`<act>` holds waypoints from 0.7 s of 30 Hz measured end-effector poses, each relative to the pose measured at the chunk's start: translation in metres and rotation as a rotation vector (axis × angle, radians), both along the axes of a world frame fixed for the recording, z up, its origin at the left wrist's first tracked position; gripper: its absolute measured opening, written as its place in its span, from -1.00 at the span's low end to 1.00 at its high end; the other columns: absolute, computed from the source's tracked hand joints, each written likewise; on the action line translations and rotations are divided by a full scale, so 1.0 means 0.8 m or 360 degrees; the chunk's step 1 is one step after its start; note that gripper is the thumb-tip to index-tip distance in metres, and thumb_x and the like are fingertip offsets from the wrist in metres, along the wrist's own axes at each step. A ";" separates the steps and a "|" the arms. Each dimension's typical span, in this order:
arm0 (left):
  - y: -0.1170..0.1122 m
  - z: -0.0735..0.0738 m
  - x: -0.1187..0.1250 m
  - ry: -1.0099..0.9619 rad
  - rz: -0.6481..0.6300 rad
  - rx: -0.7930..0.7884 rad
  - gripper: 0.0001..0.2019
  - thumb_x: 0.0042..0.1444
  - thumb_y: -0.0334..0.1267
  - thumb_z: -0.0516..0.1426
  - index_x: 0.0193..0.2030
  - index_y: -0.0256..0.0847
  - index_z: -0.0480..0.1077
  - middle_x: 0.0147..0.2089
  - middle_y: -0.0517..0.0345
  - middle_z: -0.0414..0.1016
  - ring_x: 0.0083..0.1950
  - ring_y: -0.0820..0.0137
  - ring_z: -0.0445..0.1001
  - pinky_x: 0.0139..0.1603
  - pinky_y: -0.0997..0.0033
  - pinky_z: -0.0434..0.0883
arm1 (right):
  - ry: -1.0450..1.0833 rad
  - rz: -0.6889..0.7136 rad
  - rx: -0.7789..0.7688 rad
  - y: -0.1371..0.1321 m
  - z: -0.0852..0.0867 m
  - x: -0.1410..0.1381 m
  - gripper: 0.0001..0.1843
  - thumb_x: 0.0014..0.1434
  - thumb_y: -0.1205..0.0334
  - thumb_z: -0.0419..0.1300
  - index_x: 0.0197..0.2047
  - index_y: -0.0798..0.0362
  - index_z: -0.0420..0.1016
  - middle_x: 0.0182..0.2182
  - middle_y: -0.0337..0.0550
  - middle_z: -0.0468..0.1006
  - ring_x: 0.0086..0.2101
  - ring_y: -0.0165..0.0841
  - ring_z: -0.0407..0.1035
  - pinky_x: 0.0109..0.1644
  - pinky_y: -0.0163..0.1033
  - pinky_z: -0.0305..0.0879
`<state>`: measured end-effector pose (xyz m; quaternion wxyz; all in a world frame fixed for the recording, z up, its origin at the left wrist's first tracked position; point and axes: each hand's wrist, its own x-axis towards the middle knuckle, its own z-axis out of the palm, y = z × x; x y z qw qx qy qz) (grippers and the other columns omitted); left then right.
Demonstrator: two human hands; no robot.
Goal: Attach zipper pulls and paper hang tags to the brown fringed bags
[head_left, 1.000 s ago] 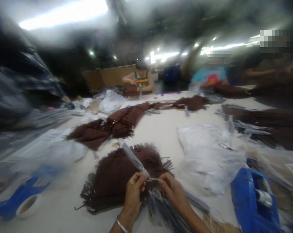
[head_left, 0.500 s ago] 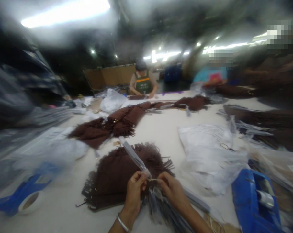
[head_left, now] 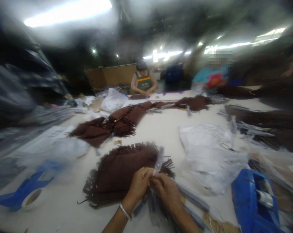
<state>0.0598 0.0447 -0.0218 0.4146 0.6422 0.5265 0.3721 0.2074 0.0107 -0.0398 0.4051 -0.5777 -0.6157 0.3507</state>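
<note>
My left hand [head_left: 139, 185] and my right hand [head_left: 166, 191] meet near the bottom centre, fingers pinched together on a narrow clear plastic sleeve [head_left: 158, 163] that sticks up between them. A bangle circles my left wrist. Just beyond the hands lies a brown fringed fabric piece [head_left: 122, 171] on the white table [head_left: 161, 129]. More grey-clear sleeves [head_left: 192, 202] lie under and to the right of my right hand.
A blue tape dispenser [head_left: 254, 200] sits at the right, another blue dispenser [head_left: 25, 195] at the left. Clear plastic bags [head_left: 209, 155] lie right of centre. More brown fringed pieces [head_left: 107, 127] run toward the far side, where other people work.
The clear sleeve, earlier slanting up to the left, now stands nearly upright between my fingers. My hands have drawn closer together and the view has shifted slightly.
</note>
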 end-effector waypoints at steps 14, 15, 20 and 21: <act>-0.026 -0.012 0.002 0.0486 0.0051 0.0312 -0.84 0.16 -0.34 0.09 -0.45 -0.15 0.37 -0.35 0.14 0.38 -0.31 0.33 0.36 -0.27 0.39 0.15 | 0.0089 -0.0005 -0.0111 0.001 -0.011 0.007 -0.77 0.17 0.16 0.06 -0.27 0.05 0.50 -0.31 -0.14 0.61 -0.26 -0.24 0.46 -0.15 -0.24 0.26; -0.025 -0.011 -0.001 0.0442 0.0074 0.0289 -0.84 0.15 -0.34 0.09 -0.46 -0.16 0.34 -0.37 0.15 0.37 -0.32 0.34 0.35 -0.27 0.40 0.15 | 0.0086 0.0018 -0.0131 -0.001 -0.013 0.010 -0.77 0.17 0.16 0.05 -0.25 0.04 0.50 -0.30 -0.14 0.61 -0.26 -0.24 0.46 -0.15 -0.23 0.27; -0.032 -0.008 -0.027 -0.0029 -0.0012 -0.0025 -0.84 0.22 -0.24 0.04 -0.38 -0.18 0.32 -0.47 0.21 0.37 -0.43 0.40 0.33 -0.35 0.45 0.20 | -0.0086 0.0070 -0.0196 -0.019 -0.014 0.035 -0.79 0.18 0.15 0.05 -0.23 0.01 0.47 -0.34 -0.18 0.61 -0.30 -0.24 0.47 -0.20 -0.23 0.27; -0.036 -0.008 -0.031 -0.0118 -0.0036 -0.0081 -0.84 0.23 -0.21 0.04 -0.35 -0.18 0.33 -0.47 0.21 0.38 -0.45 0.41 0.32 -0.38 0.46 0.20 | -0.0137 0.0056 -0.0190 -0.023 -0.013 0.038 -0.79 0.19 0.15 0.04 -0.23 0.00 0.47 -0.34 -0.18 0.60 -0.31 -0.24 0.47 -0.21 -0.23 0.27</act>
